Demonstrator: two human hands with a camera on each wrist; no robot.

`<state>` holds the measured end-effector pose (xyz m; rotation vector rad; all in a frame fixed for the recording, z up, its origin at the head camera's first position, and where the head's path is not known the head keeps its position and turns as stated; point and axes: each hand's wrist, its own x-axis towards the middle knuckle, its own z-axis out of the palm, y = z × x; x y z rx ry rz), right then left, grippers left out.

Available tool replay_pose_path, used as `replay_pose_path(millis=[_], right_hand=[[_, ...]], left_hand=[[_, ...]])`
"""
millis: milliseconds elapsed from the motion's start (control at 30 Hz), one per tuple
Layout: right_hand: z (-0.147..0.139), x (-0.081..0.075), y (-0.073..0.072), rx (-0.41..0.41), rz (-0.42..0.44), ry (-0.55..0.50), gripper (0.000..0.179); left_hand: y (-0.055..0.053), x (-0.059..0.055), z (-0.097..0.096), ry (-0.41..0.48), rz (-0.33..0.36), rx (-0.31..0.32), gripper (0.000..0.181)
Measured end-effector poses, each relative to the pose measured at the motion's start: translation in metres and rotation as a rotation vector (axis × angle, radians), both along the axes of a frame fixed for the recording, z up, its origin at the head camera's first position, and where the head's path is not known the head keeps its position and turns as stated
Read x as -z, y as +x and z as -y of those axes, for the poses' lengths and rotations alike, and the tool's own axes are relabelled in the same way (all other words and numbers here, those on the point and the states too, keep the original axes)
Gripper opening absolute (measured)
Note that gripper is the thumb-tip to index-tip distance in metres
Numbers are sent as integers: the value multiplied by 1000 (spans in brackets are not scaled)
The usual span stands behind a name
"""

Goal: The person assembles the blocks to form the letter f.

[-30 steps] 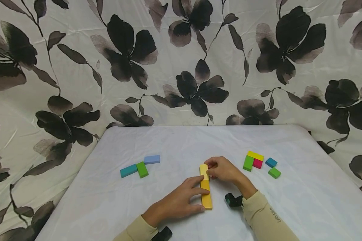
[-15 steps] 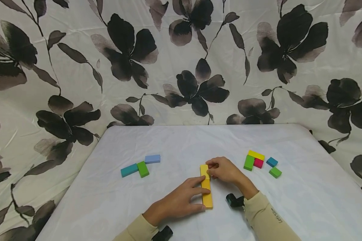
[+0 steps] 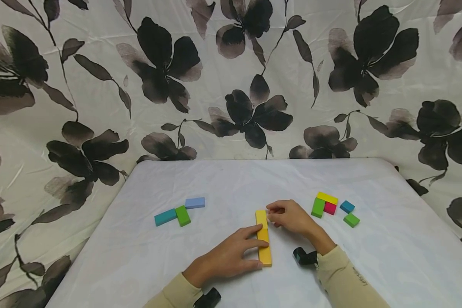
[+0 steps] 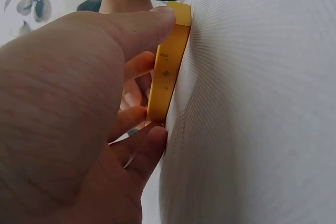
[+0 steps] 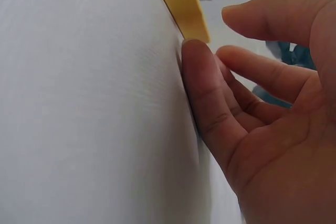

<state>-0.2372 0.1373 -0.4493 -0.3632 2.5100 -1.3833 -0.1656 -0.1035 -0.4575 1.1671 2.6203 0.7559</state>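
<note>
Two rectangular blocks lie end to end on the table: a lighter yellow block (image 3: 260, 216) at the far end and a deeper yellow block (image 3: 265, 258) nearer me. My left hand (image 3: 231, 254) holds the deeper yellow block from the left. Its thumb (image 4: 152, 27) is against the near end, and the fingers reach over toward the seam. My right hand (image 3: 290, 217) is just right of the lighter block, with nothing between thumb and fingers. In the right wrist view, a gap separates the thumb from the lighter block (image 5: 185, 9); one fingertip is close to its end, and contact is unclear.
To the left lie a teal block (image 3: 165, 217), a green block (image 3: 182, 216) and a light blue block (image 3: 195, 202). At right, a yellow block (image 3: 327, 197), green block (image 3: 317, 208) and red block (image 3: 330, 208) form a cluster beside a blue block (image 3: 347, 206) and another green block (image 3: 351, 220).
My right hand has let go of the lighter yellow block and shifted slightly to the right. The left hand and both yellow blocks look the same.
</note>
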Motion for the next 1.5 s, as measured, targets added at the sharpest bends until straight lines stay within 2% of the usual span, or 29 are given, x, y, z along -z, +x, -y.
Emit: replay_pose_path(millis=[200, 333, 1000, 1233, 1500], right_hand=[[0, -1, 1, -60, -28, 4, 36], [1, -1, 2, -69, -39, 22, 39], [4, -2, 4, -48, -58, 74, 37], [-18, -6, 3, 20, -27, -3, 36], [-56, -16, -2, 125, -77, 5, 34]], left_hand=[[-1, 1, 1, 9, -21, 25, 48], [-1, 1, 1, 20, -28, 38, 49], [-2, 2, 1, 27, -53, 74, 50], [-2, 2, -1, 2, -15, 49, 50], [-1, -1, 1, -2, 0, 47, 51]])
